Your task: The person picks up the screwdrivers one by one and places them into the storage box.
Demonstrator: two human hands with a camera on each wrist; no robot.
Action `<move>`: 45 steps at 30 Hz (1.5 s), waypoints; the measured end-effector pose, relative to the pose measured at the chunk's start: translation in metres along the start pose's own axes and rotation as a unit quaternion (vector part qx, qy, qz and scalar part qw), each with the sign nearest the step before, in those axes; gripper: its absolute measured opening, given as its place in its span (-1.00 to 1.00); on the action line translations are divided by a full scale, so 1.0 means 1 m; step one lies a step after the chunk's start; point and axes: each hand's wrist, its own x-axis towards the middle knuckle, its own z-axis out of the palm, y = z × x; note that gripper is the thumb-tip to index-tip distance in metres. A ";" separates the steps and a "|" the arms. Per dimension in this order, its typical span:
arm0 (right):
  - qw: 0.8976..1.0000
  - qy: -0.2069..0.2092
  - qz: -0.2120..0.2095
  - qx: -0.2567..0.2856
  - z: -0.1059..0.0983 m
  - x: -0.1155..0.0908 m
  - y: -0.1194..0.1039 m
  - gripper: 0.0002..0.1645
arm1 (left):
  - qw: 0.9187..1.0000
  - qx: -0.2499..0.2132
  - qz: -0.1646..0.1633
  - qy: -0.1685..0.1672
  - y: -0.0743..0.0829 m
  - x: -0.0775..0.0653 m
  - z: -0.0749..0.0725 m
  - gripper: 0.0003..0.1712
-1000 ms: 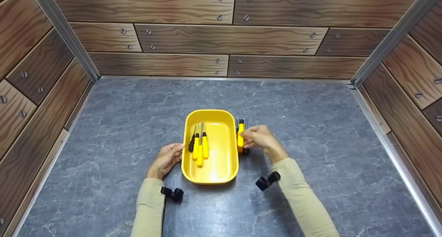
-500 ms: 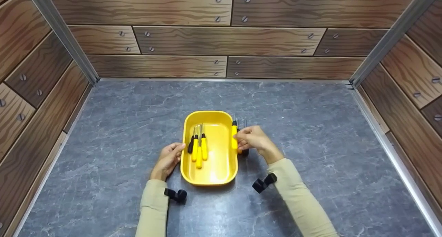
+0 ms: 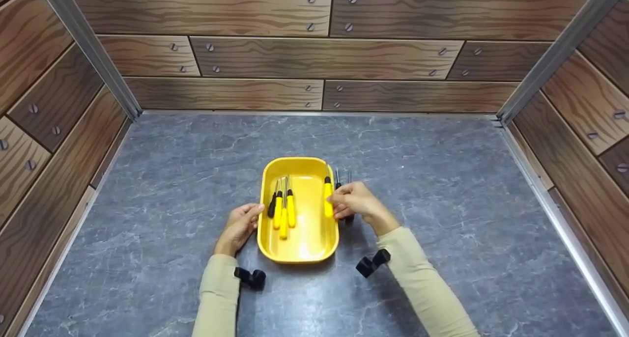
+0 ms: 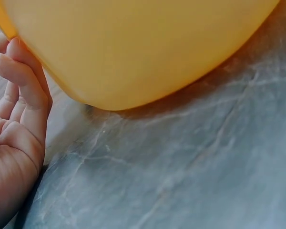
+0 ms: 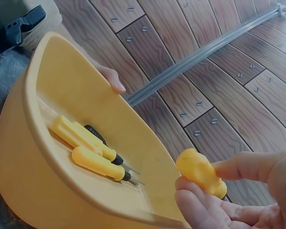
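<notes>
Plain yel. is worn by the smooth oblong tray point(image 3: 310, 224); the raised straight-handled screwdriver point(image 3: 328, 192) is coloured yel. w/ blk collar. Inside, three slim metal-shafted screwdrivers point(image 3: 291, 214) are handled in yel., one short screwdriver point(image 3: 271, 207) in blk. The stone-look desk point(image 3: 196, 155) is marbled blue-grey w/ white veins; flat plank-print walls point(image 3: 275, 57) are grained brown.

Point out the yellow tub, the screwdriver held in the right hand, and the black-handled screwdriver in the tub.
Yellow tub point(image 3: 308, 214): head view, bare floor.
Held screwdriver point(image 5: 198, 169): right wrist view, yellow handle.
Black-handled screwdriver point(image 3: 271, 207): head view, handle.
</notes>
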 end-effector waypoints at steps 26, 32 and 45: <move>1.000 -0.010 -0.017 -0.014 0.012 0.001 0.001 -0.79 | 1.000 0.008 -0.003 -0.006 0.000 0.000 -0.001 -0.82; 1.000 -0.017 -0.015 -0.014 0.015 0.005 0.003 -0.72 | 1.000 0.014 -0.005 -0.001 0.001 0.001 -0.001 -0.84; 0.999 -0.012 -0.002 -0.035 0.025 0.009 0.005 -0.72 | 1.000 0.006 -0.007 -0.011 0.001 0.000 -0.002 -0.86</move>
